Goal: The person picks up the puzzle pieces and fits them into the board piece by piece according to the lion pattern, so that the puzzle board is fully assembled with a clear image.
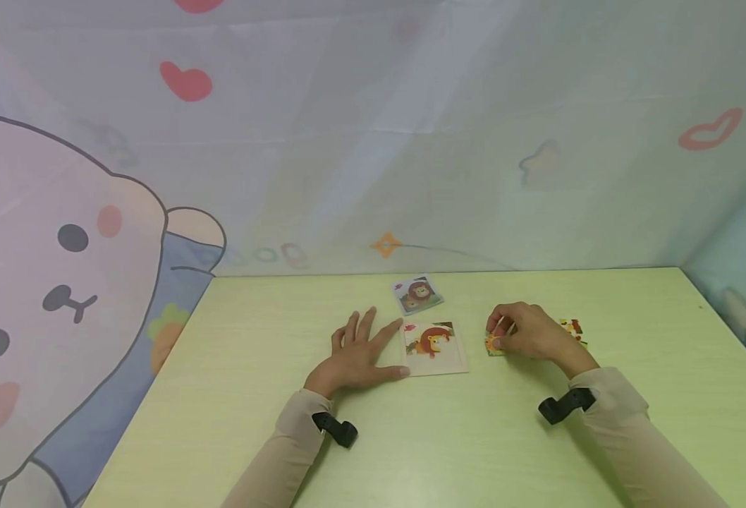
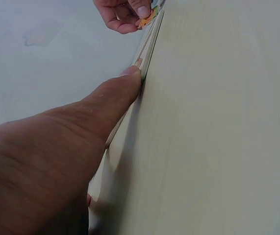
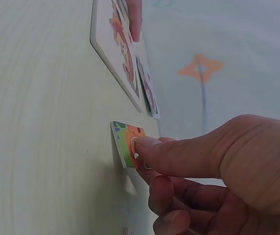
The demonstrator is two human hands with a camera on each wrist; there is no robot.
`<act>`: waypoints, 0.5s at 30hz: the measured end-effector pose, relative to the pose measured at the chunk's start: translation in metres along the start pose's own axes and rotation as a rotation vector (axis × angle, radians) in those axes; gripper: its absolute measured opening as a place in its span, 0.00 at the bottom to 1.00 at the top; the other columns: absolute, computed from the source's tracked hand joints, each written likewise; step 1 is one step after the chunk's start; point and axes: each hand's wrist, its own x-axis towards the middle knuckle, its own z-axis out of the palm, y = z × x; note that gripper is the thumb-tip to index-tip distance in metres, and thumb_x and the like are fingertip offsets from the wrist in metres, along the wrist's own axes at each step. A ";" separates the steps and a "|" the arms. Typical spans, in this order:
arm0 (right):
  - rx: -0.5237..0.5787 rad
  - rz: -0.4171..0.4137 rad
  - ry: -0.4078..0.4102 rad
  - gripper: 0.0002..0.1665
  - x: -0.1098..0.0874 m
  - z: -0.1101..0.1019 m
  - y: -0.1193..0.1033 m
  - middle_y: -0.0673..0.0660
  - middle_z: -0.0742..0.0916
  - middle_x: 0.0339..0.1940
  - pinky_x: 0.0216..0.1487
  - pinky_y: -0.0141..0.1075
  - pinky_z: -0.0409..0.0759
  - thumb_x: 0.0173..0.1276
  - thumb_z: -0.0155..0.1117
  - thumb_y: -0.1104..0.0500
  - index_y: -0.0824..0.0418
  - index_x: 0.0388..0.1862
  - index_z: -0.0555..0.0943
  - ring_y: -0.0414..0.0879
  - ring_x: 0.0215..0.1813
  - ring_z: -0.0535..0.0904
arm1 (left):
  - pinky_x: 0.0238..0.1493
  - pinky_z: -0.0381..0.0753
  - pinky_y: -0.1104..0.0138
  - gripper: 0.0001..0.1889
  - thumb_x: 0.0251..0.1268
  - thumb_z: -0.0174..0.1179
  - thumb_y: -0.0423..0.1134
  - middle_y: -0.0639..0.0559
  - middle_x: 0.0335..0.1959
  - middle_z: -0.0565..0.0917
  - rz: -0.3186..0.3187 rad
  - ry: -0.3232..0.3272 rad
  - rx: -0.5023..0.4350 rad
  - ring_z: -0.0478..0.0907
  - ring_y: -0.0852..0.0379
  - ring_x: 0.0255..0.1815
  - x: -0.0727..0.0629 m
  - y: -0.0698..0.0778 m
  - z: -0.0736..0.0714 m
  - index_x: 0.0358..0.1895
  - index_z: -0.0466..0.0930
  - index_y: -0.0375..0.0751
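Observation:
A square wooden puzzle board (image 1: 445, 363) lies on the table, part of its lion picture filled with pieces and its lower area bare. My left hand (image 1: 359, 358) is spread beside it, thumb and index fingertip at its left edge. To the right of the board, my right hand (image 1: 530, 333) pinches a puzzle piece (image 3: 122, 143) between thumb and fingers. That piece is orange and green and is held tilted, close over the table in the right wrist view. Behind the right hand, more colourful puzzle pieces (image 1: 572, 326) lie partly hidden.
A small picture card (image 1: 417, 293) with a lion lies just behind the board. The pale yellow table (image 1: 233, 409) reaches back to a printed cloth backdrop (image 1: 322, 155). Each wrist carries a black camera (image 1: 566, 406).

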 end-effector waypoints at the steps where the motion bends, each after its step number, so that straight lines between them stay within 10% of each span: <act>1: -0.002 0.001 0.003 0.09 0.000 0.000 0.001 0.59 0.90 0.40 0.37 0.37 0.76 0.69 0.75 0.64 0.61 0.46 0.85 0.45 0.38 0.81 | 0.83 0.33 0.32 0.49 0.70 0.56 0.76 0.43 0.92 0.29 -0.005 -0.004 0.003 0.22 0.33 0.91 0.001 0.000 0.000 0.89 0.44 0.73; 15: -0.015 0.028 0.059 0.12 0.003 0.007 0.008 0.53 0.86 0.37 0.41 0.37 0.73 0.66 0.78 0.61 0.60 0.45 0.84 0.44 0.39 0.77 | 0.83 0.34 0.33 0.49 0.70 0.59 0.74 0.44 0.92 0.29 -0.024 0.005 0.011 0.23 0.34 0.91 0.004 -0.001 0.002 0.88 0.44 0.75</act>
